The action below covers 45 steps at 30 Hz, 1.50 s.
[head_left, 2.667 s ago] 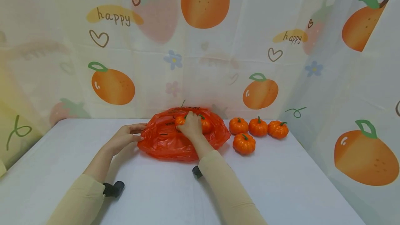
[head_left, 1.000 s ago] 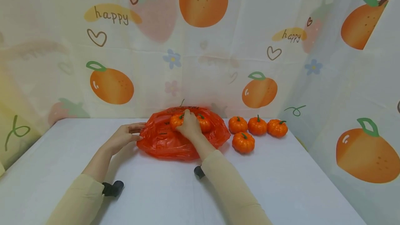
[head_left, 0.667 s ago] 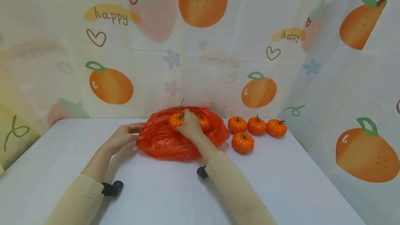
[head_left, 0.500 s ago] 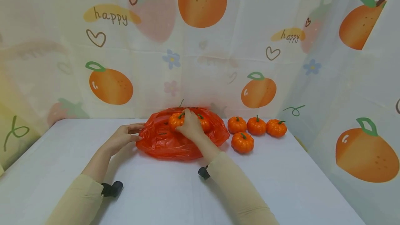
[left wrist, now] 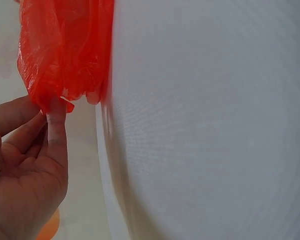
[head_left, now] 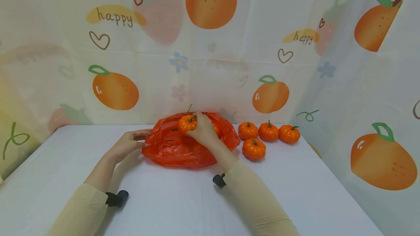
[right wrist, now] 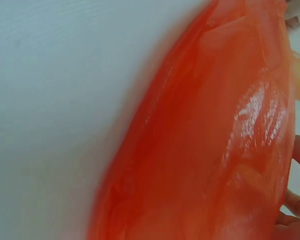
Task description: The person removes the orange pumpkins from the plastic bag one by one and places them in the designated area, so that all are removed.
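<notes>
A crinkled red plastic bag (head_left: 183, 156) with dark printing lies on the white table, its mouth facing up. My left hand (head_left: 126, 145) pinches the bag's left edge between thumb and fingers, as the left wrist view shows with the hand (left wrist: 34, 150) at the red plastic (left wrist: 64, 50). Over the bag's mouth, my right hand (head_left: 204, 131) grips a small orange toy pumpkin (head_left: 187, 125) with a green stem. Another pumpkin (head_left: 217, 129) sits in the bag, mostly hidden behind that hand. In the right wrist view the bag (right wrist: 205, 135) hides much of the right hand's fingers.
Several more orange pumpkins stand right of the bag: one in front (head_left: 254, 150), and a back row with a left (head_left: 248, 131), a middle (head_left: 268, 132) and a right one (head_left: 289, 134). A fruit-printed curtain (head_left: 157, 83) hangs behind the white table (head_left: 164, 199).
My right hand has drawn its pumpkin slightly up out of the bag, and its forearm has swung to the right. The left hand keeps its hold on the bag's edge.
</notes>
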Motion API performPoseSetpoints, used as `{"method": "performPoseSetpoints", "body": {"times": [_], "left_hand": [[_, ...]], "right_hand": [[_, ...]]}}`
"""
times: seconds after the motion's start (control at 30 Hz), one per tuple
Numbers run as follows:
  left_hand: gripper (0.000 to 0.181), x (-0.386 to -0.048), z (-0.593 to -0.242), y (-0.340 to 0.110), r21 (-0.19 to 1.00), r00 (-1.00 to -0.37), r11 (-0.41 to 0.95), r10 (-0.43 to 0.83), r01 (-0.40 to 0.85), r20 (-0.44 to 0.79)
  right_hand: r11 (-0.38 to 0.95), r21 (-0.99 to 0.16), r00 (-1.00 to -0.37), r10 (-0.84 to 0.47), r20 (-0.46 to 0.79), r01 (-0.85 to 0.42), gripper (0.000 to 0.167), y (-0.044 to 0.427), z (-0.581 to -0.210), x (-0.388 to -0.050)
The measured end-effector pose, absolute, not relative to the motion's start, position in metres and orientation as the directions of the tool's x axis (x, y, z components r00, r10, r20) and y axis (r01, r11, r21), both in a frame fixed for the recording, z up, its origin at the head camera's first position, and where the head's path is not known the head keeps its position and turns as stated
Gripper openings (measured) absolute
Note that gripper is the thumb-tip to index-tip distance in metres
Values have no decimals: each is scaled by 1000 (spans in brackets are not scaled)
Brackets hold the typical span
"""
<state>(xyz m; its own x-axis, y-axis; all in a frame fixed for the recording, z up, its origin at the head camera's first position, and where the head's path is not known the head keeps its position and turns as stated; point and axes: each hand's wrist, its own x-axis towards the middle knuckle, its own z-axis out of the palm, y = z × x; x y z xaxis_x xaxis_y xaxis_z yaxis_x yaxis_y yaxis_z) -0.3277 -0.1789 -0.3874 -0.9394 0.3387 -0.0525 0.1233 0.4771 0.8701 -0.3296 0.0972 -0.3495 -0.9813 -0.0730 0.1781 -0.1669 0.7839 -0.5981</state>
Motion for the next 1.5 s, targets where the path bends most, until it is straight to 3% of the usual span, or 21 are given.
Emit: {"method": "performPoseSetpoints", "body": {"times": [1.27,1.5], "left_hand": [[54,-329,-387,-177,870,-939,477,341,126,-51],[55,-328,-386,-177,868,-938,481,341,125,-54]], "right_hand": [[742,-598,-934,-103,343,-302,67,167,-341,-316],[730,-629,-948,-82,309,-268,71,182,-338,-312]]}}
